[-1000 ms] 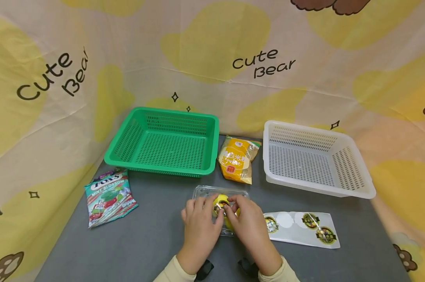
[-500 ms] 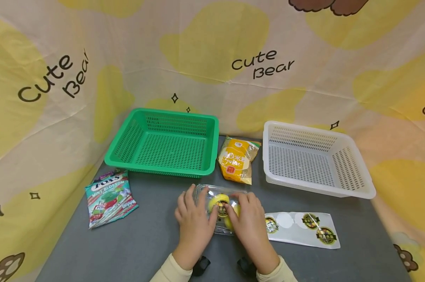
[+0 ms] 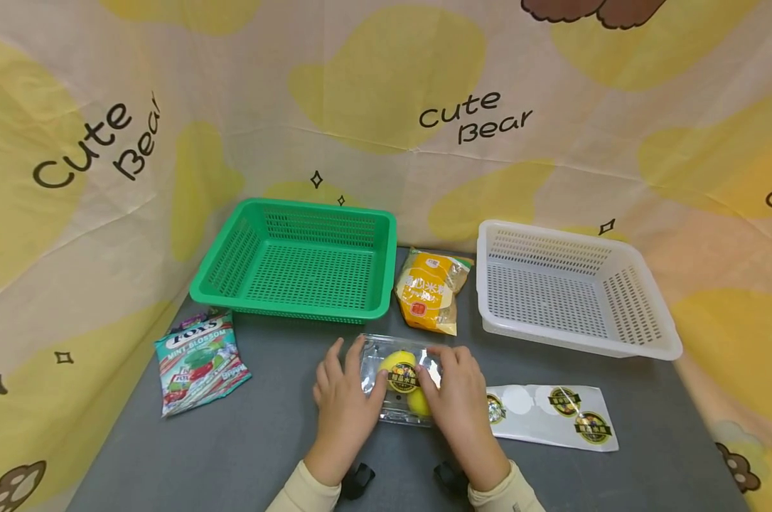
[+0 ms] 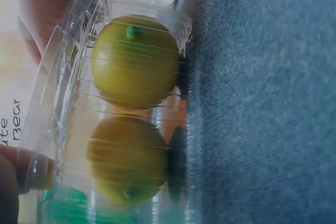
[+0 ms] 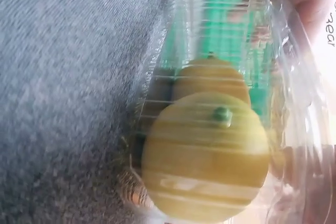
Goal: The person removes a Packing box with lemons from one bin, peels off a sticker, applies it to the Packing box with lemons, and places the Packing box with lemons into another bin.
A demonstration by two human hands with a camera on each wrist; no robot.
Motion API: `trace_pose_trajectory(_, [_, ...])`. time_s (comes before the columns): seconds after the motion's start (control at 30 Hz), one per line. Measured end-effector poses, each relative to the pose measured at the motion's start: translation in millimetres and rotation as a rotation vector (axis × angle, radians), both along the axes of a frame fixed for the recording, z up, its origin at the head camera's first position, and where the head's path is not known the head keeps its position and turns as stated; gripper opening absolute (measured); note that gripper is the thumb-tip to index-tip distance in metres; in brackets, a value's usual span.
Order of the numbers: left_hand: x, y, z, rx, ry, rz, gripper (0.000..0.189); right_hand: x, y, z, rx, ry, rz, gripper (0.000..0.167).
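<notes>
A clear plastic clamshell box (image 3: 405, 417) lies on the grey table in the head view, with yellow lemon-like fruits (image 4: 135, 64) inside. On its lid is a round black-and-gold sticker (image 3: 402, 377). My left hand (image 3: 345, 405) touches the box's left side, fingers spread and thumb lying over the lid. My right hand (image 3: 460, 398) rests on the right part of the lid, its thumb beside the sticker. Through the box wall in the right wrist view, one large fruit (image 5: 205, 166) stands before another. Part of the lid is hidden under the right hand.
A white sticker sheet (image 3: 520, 424) lies right of the box. Behind stand a green basket (image 3: 296, 311) and a white basket (image 3: 578, 346), with a yellow food bag (image 3: 426, 291) between them. A candy bag (image 3: 200, 366) lies at left.
Both hands have drawn apart over the lid, the left moving left and the right slightly right. The sticker, earlier partly covered by the fingers, now shows fully on the lid.
</notes>
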State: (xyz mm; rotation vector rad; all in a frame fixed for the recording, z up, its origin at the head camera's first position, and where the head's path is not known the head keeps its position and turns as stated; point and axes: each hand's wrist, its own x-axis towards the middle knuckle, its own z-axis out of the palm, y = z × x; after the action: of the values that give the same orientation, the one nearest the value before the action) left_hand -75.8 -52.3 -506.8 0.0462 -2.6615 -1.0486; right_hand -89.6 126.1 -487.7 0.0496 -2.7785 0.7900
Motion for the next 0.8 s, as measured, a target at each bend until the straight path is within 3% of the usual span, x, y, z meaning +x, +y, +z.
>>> trace_pose_trajectory(0.23, [-1.4,2.0,-2.2,0.036,-0.067,0.002,0.069,-1.1,7,-0.3,-0.018,0.014,-0.024,0.041])
trace_pose_trajectory(0.5, [-1.5,1.6,-0.7,0.047,-0.083,0.002,0.069,-1.7,15,-1.1,-0.026,0.019,-0.064,0.042])
trace_pose_trajectory(0.8, [-1.4,0.8,-0.8,0.046,-0.116,-0.005,0.069,-1.6,28,-5.7,-0.038,0.087,-0.071,0.040])
